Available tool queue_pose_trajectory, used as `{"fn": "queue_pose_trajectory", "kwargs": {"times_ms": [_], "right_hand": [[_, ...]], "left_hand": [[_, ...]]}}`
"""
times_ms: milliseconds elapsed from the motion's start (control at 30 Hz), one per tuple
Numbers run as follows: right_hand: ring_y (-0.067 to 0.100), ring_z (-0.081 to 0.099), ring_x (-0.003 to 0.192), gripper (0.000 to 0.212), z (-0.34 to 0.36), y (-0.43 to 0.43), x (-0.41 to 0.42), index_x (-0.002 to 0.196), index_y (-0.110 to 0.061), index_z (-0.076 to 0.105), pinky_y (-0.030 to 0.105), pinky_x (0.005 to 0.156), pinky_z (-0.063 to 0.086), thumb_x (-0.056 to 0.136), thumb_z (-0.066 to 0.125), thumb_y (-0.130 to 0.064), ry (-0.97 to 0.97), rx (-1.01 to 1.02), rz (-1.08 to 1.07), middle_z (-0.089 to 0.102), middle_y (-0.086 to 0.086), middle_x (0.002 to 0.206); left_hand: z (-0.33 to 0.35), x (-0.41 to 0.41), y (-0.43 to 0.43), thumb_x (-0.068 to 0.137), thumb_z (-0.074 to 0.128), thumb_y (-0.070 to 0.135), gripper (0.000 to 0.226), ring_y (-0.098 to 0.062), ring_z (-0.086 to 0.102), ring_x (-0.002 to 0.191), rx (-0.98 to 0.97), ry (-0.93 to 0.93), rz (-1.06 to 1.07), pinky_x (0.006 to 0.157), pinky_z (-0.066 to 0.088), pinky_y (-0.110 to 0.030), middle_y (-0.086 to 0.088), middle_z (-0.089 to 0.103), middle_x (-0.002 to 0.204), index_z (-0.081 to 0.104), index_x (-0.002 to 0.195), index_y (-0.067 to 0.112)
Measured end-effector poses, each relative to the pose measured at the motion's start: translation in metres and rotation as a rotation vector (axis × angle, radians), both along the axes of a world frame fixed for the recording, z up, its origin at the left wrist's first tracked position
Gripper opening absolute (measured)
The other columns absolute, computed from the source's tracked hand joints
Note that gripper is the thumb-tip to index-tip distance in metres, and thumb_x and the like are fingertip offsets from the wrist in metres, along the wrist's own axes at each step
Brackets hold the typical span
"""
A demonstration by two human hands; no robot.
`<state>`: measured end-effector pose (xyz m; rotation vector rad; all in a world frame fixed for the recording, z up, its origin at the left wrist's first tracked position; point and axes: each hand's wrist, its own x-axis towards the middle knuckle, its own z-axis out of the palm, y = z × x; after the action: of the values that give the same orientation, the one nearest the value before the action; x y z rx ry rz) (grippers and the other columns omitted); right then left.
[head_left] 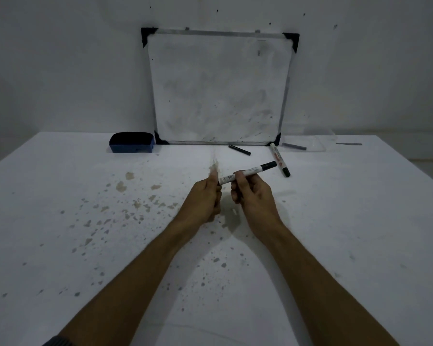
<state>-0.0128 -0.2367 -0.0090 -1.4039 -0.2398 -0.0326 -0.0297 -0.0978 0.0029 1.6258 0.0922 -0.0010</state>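
My right hand (250, 193) grips a white marker (250, 172) with a black cap pointing up and to the right. My left hand (205, 196) has curled fingers, and its thumb touches the marker's near end; whether it grips that end I cannot tell. Both hands hover above the middle of the white table (60, 221). A smudged whiteboard (218, 88) with black corners leans upright against the wall at the table's far edge.
A blue eraser with black felt (131, 142) lies left of the whiteboard. A second white marker (280, 159) lies right of my hands, and a small black stick (239, 149) lies near the board. A grey pen (294, 146) lies on a clear tray at the far right. Stains speckle the table.
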Motion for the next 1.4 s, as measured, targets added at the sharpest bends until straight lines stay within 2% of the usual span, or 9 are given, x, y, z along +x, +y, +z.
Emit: {"fn": "queue_pose_trajectory", "kwargs": {"times_ms": [167,267,433,800,933,1033,1100,1233,1400], "right_hand": [[0.01,0.052,0.067,0.026,-0.001,-0.01,0.007,0.102,-0.014,0.067,0.022,0.063,0.047,0.107,0.052,-0.033,0.032,0.05,-0.046,0.058,-0.004,0.076],[0.009,0.054,0.064,0.026,-0.002,-0.023,0.015,0.102,-0.011,0.068,0.02,0.06,0.048,0.106,0.054,-0.033,0.114,0.086,-0.094,0.06,-0.006,0.076],[0.012,0.056,0.066,0.03,-0.002,-0.021,0.018,0.095,-0.012,0.07,0.033,0.072,0.049,0.105,0.056,-0.036,0.156,0.042,-0.09,0.064,-0.005,0.071],[0.01,0.059,0.068,0.041,0.0,-0.024,0.022,0.107,0.0,0.068,0.027,0.067,0.051,0.104,0.056,-0.039,0.178,-0.022,-0.106,0.064,-0.003,0.074],[0.011,0.061,0.067,0.038,0.004,-0.023,0.021,0.107,-0.005,0.07,0.026,0.064,0.051,0.104,0.056,-0.04,0.203,0.027,-0.106,0.069,-0.003,0.078],[0.007,0.062,0.062,0.033,0.008,-0.018,0.016,0.105,-0.008,0.07,0.018,0.054,0.049,0.104,0.056,-0.038,0.141,-0.015,-0.092,0.072,-0.005,0.079],[0.007,0.067,0.067,0.031,0.01,-0.015,0.012,0.101,-0.01,0.07,0.023,0.06,0.053,0.103,0.058,-0.038,0.042,-0.176,-0.11,0.074,-0.004,0.08],[0.0,0.072,0.081,0.019,0.016,-0.006,-0.004,0.104,-0.027,0.066,0.022,0.071,0.06,0.102,0.057,-0.043,-0.225,-0.377,-0.202,0.075,-0.011,0.086],[-0.006,0.068,0.078,0.016,0.002,0.012,-0.014,0.108,-0.02,0.061,0.008,0.061,0.05,0.104,0.057,-0.035,-0.384,-0.595,-0.135,0.071,-0.011,0.086]], "left_hand": [[0.004,0.012,0.022,0.11,0.039,0.039,0.045,-0.008,0.024,0.035,-0.295,0.175,0.039,0.039,0.015,-0.021,0.009,0.033,0.048,0.041,0.068,0.023],[0.001,0.012,0.042,0.11,0.036,0.045,0.049,-0.005,0.035,0.037,-0.06,0.07,0.159,0.039,0.026,-0.018,0.011,0.042,0.05,0.045,0.067,0.024],[-0.004,0.02,0.042,0.105,0.05,0.047,0.023,0.002,0.059,0.077,0.575,-0.218,0.191,0.063,0.042,-0.014,0.019,0.064,0.088,0.064,0.099,0.031],[-0.02,0.054,0.042,0.093,0.075,0.037,0.041,-0.022,0.062,0.107,0.815,-0.296,0.165,0.092,0.052,-0.035,-0.008,0.067,0.116,0.071,0.126,0.014],[-0.008,0.037,0.024,0.102,0.061,0.037,0.034,-0.011,0.061,0.102,0.442,-0.174,0.306,0.079,0.05,-0.019,-0.001,0.066,0.125,0.063,0.131,0.018],[0.001,0.021,0.001,0.109,0.044,0.037,0.044,-0.021,0.074,0.091,-0.441,0.173,0.138,0.076,0.058,-0.029,-0.018,0.076,0.113,0.073,0.109,0.004],[0.0,0.009,-0.001,0.11,0.036,0.042,0.06,-0.029,0.074,0.106,-0.78,0.323,-0.036,0.091,0.058,-0.038,-0.024,0.075,0.119,0.071,0.116,-0.006],[0.0,0.004,0.009,0.11,0.035,0.042,0.062,-0.034,0.061,0.13,-0.957,0.394,-0.211,0.116,0.042,-0.042,-0.027,0.063,0.138,0.058,0.137,-0.009],[-0.001,0.008,0.013,0.109,0.04,0.032,0.049,-0.012,0.056,0.067,-1.085,0.438,-0.229,0.081,0.047,-0.024,-0.012,0.066,0.086,0.062,0.13,-0.006]]}}
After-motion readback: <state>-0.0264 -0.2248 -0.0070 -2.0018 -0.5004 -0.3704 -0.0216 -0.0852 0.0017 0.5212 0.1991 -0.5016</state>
